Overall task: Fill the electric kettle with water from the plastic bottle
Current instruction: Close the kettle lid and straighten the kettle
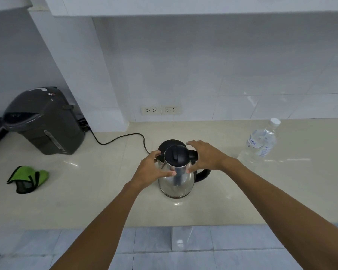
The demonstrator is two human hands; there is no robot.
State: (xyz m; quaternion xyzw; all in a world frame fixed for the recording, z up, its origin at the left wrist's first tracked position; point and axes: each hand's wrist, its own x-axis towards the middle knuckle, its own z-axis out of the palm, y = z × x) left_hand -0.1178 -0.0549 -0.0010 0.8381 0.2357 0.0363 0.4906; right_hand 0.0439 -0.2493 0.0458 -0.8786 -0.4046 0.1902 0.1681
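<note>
The electric kettle (177,184) is polished steel with a black lid and a black handle pointing right. It stands on the beige counter (105,201), just in front of its round black base (169,143). The lid is down. My left hand (151,169) wraps the kettle's neck on the spout side, thumb on the front. My right hand (205,156) lies over the top of the handle with its thumb against the steel and its fingers spread above the lid's hinge. The plastic bottle (260,145) stands capped and full at the right, apart from both hands.
A dark grey hot-water dispenser (45,121) stands at the back left. A green cloth (27,178) lies to the left of the kettle. The base's black cord (121,138) runs along the counter toward the left. Two wall sockets (161,109) sit behind the kettle.
</note>
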